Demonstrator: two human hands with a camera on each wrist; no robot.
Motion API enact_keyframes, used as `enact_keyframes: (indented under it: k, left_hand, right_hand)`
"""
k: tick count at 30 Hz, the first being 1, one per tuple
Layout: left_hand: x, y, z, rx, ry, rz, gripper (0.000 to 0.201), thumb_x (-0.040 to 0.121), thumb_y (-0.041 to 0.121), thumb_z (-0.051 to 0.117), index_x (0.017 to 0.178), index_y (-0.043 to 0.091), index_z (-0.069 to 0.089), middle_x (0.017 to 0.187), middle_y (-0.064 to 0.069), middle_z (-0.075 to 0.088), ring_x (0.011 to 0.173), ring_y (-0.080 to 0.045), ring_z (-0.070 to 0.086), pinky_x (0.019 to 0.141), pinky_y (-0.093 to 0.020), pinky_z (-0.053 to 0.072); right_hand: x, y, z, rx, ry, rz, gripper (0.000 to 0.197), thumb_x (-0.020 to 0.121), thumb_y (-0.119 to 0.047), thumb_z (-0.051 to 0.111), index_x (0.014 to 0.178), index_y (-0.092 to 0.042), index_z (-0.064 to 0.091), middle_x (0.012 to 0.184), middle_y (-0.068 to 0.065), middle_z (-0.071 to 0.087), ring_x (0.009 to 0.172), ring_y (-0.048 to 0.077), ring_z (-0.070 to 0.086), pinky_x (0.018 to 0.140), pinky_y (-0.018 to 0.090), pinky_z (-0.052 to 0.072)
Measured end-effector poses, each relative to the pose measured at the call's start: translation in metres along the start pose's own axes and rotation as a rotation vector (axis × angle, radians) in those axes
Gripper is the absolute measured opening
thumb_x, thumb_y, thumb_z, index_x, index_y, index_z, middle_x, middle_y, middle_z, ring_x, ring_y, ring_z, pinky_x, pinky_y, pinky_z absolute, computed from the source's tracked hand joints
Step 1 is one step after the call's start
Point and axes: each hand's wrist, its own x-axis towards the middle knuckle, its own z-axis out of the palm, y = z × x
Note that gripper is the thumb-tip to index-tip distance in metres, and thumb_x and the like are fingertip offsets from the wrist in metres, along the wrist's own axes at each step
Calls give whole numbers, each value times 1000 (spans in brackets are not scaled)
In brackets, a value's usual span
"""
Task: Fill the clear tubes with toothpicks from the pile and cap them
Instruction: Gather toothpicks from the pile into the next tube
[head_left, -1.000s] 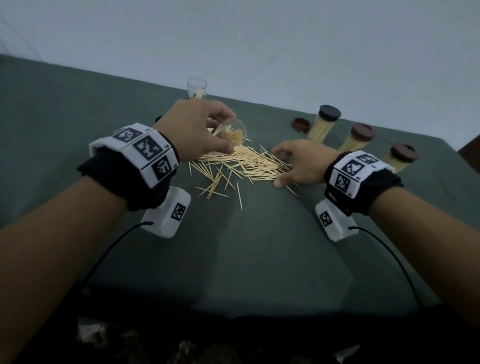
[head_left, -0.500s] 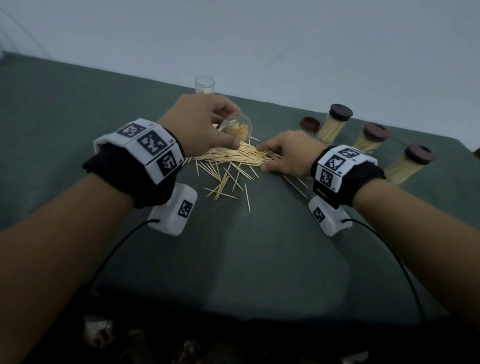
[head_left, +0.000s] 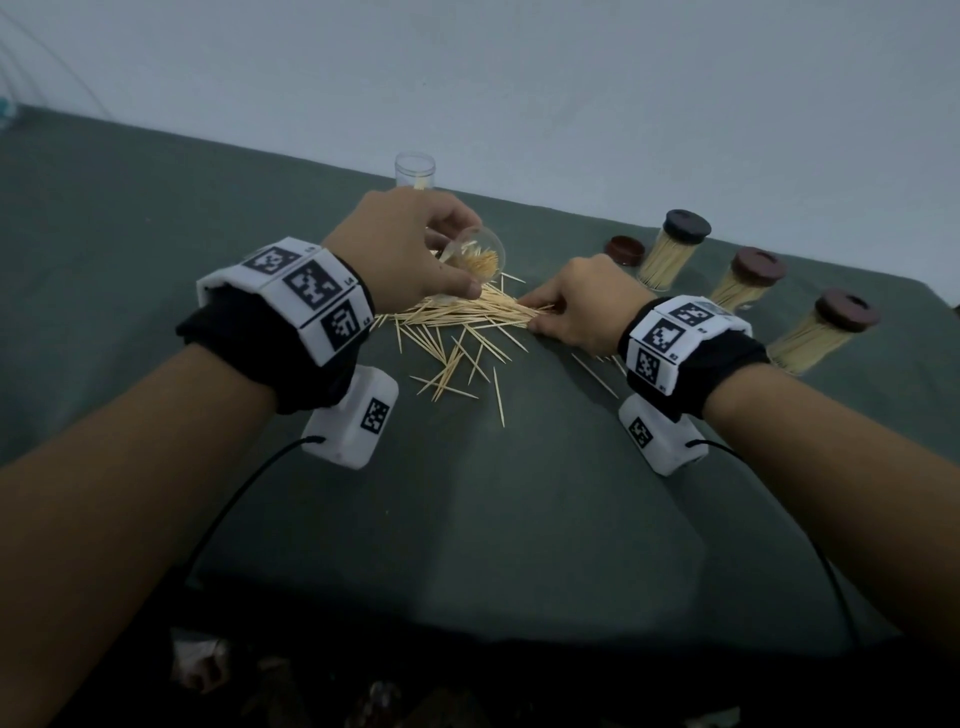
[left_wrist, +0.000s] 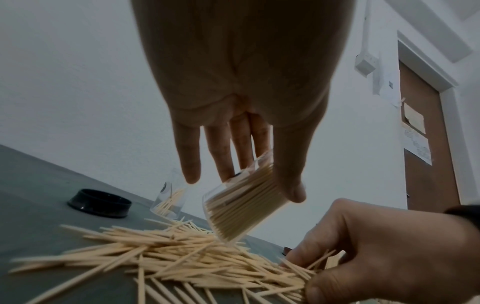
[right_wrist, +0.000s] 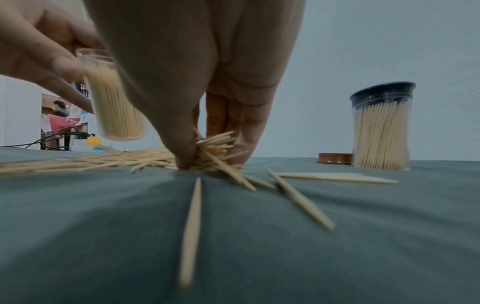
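My left hand (head_left: 410, 249) holds a clear tube (head_left: 475, 257) partly filled with toothpicks, tilted with its mouth toward my right hand, just above the toothpick pile (head_left: 457, 327). The same tube (left_wrist: 244, 203) shows between thumb and fingers in the left wrist view. My right hand (head_left: 576, 306) pinches a bunch of toothpicks (right_wrist: 213, 148) at the pile's right end, thumb and fingers pressed to the cloth. Another open tube (head_left: 414, 169) holding a few toothpicks stands behind the left hand.
Three capped, filled tubes (head_left: 670, 254) (head_left: 748, 280) (head_left: 826, 327) stand in a row at the right. A loose brown cap (head_left: 625, 249) lies beside them and a black cap (left_wrist: 100, 202) lies left of the pile. Stray toothpicks (right_wrist: 191, 226) lie on the green cloth (head_left: 493, 519).
My right hand has slid left into the pile and closed from a flat spread into a pinch on a bunch of toothpicks. The left hand keeps the tilted tube in place.
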Motion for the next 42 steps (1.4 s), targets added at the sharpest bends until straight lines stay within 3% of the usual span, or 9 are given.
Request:
enact_keyframes:
  k: [3, 6, 12, 23, 28, 32, 38, 40, 42]
  left_hand:
    - [0, 1, 1, -4, -2, -4, 57, 67, 31, 87, 119, 26, 64, 108, 12, 69, 102, -4, 65, 94, -23, 49]
    - [1, 1, 2, -4, -1, -7, 56, 67, 31, 88, 117, 27, 64, 107, 13, 69, 102, -4, 65, 96, -26, 50]
    - [2, 1, 2, -5, -1, -11, 57, 67, 33, 88, 118, 29, 64, 106, 16, 68, 102, -3, 64, 96, -29, 51]
    - [2, -3, -1, 14, 10, -8, 57, 68, 33, 87, 120, 27, 64, 109, 12, 68, 103, -4, 64, 89, -19, 45]
    - [2, -3, -2, 62, 26, -4, 56, 71, 32, 85, 122, 28, 63, 108, 13, 64, 105, -6, 60, 91, -21, 41]
    - [3, -6, -3, 94, 34, -10, 56, 72, 30, 84, 124, 29, 62, 110, 12, 60, 106, -9, 57, 89, -23, 39]
    - [2, -5, -3, 121, 29, -13, 59, 73, 32, 84, 127, 29, 61, 109, 12, 57, 102, -9, 56, 86, -22, 38]
    - [2, -6, -2, 148, 35, -14, 60, 73, 31, 84, 128, 29, 61, 111, 10, 57, 101, -9, 55, 86, -23, 38]
    - [2, -6, -2, 198, 45, -9, 60, 73, 30, 84, 128, 28, 62, 112, 6, 57, 98, -9, 52, 85, -23, 37]
  right_hand:
    - [1, 0, 0, -10, -27, 12, 37, 86, -37, 70, 122, -27, 67, 108, 3, 71, 102, 21, 62, 85, 24, 45]
    - [1, -2, -1, -30, -26, 12, 30, 87, -37, 69, 116, -28, 71, 103, 3, 72, 98, 22, 62, 87, 32, 49]
    - [1, -2, 1, -1, 11, 0, 31, 88, -31, 68, 119, -31, 68, 101, 0, 73, 96, 17, 63, 78, 19, 39]
    - [-3, 9, -2, 103, 77, 72, 30, 88, -32, 68, 117, -30, 70, 110, 0, 71, 103, 14, 63, 83, 15, 38]
    - [-8, 16, -8, 141, 100, 86, 27, 87, -35, 69, 114, -31, 71, 101, -4, 73, 86, 5, 58, 80, 14, 38]
    - [-14, 18, -17, 169, 106, 90, 25, 87, -33, 69, 111, -32, 72, 71, -20, 60, 71, -1, 55, 73, 13, 37]
    - [-20, 16, -34, 235, 98, 90, 20, 86, -37, 70, 106, -39, 72, 72, -25, 62, 68, -9, 57, 60, 11, 40]
    - [-21, 14, -39, 252, 101, 76, 20, 86, -37, 71, 106, -39, 72, 75, -24, 65, 70, -8, 59, 64, 14, 43]
    - [-21, 11, -44, 267, 105, 68, 21, 85, -39, 71, 106, -39, 72, 83, -20, 69, 79, -4, 62, 76, 21, 51]
